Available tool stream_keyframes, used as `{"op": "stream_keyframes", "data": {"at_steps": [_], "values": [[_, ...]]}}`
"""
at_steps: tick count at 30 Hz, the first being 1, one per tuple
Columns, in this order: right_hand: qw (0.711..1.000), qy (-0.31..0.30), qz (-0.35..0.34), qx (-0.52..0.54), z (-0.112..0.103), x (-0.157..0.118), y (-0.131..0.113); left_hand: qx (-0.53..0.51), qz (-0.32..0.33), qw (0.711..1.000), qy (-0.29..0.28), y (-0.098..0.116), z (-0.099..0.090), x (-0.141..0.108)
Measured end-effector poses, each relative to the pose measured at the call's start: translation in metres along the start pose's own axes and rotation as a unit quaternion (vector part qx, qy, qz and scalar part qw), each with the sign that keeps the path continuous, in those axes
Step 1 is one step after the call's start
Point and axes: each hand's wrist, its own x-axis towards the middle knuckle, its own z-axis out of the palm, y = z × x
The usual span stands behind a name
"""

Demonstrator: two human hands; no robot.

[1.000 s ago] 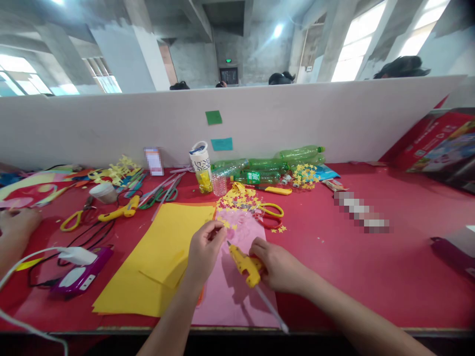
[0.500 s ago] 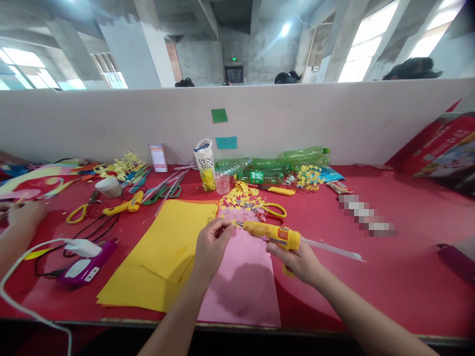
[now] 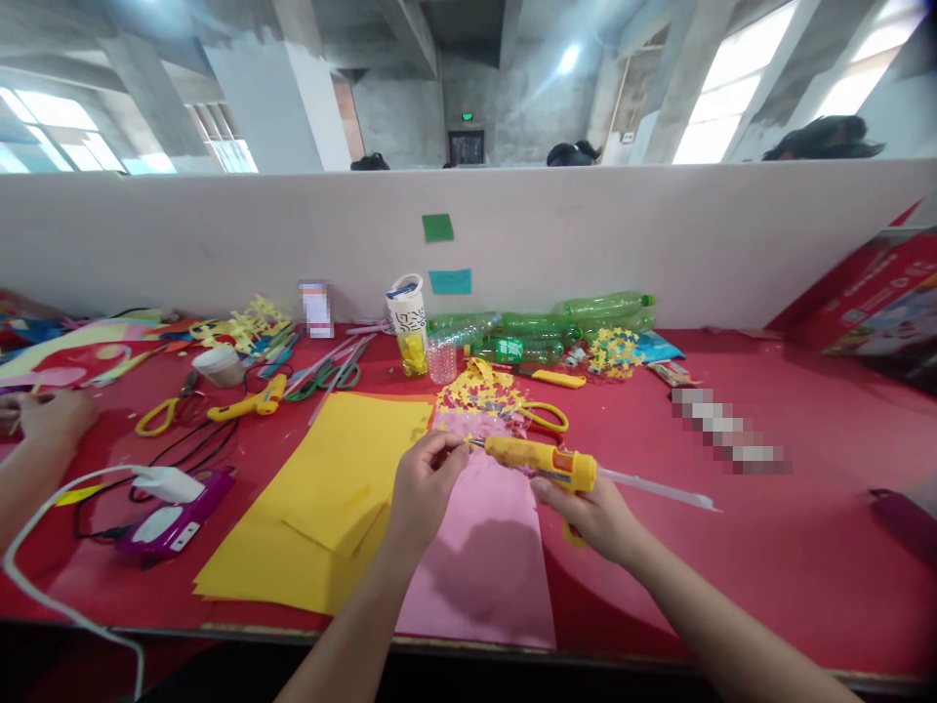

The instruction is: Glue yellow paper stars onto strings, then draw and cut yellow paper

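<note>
My right hand [image 3: 591,508] is wrapped round the handle of a yellow hot glue gun [image 3: 538,461]. A clear glue stick [image 3: 659,487] sticks out of the gun's back end. My left hand [image 3: 428,478] pinches a small yellow star [image 3: 467,440] between thumb and fingertips, right at the gun's metal nozzle. Both hands hover over a pink sheet [image 3: 490,586]. Just behind them lies a pile of loose yellow stars [image 3: 479,389]. To the left of my left hand is a stack of yellow sheets [image 3: 314,488].
Yellow-handled scissors [image 3: 546,417] and a yellow cutter [image 3: 557,378] lie beyond the gun. Green bottles [image 3: 527,327] and a white-topped cup [image 3: 407,317] stand along the partition. At left are a purple power strip [image 3: 176,517], a second glue gun [image 3: 249,400] and another person's hand [image 3: 55,420].
The camera view has shifted slightly, so everything sits a little further right. Both hands keep the same hold, with the star still at the nozzle.
</note>
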Motion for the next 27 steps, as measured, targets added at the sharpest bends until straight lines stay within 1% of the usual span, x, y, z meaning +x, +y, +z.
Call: {"op": "stream_keyframes", "data": {"at_steps": [6, 15, 20, 22, 24, 27], "values": [[1.0, 0.004, 0.013, -0.003, 0.0, 0.0, -0.002, -0.003, 0.006, 1.0, -0.001, 0.0, 0.0, 0.0], [1.0, -0.008, -0.018, -0.023, -0.002, 0.002, -0.004, 0.001, 0.015, 1.0, -0.003, 0.0, 0.0, 0.0], [0.999, -0.018, -0.033, -0.04, -0.004, 0.0, 0.0, 0.014, 0.02, 1.0, -0.006, -0.001, 0.001, 0.0], [0.998, -0.017, -0.025, -0.056, -0.004, -0.001, 0.001, 0.03, 0.04, 0.999, -0.006, -0.002, 0.0, 0.0], [0.995, -0.01, -0.014, -0.098, -0.006, -0.002, -0.001, 0.062, 0.079, 0.995, -0.002, -0.002, -0.001, -0.001], [0.981, -0.025, -0.04, -0.189, -0.01, 0.0, -0.007, 0.107, 0.141, 0.984, 0.005, -0.003, -0.003, -0.002]]}}
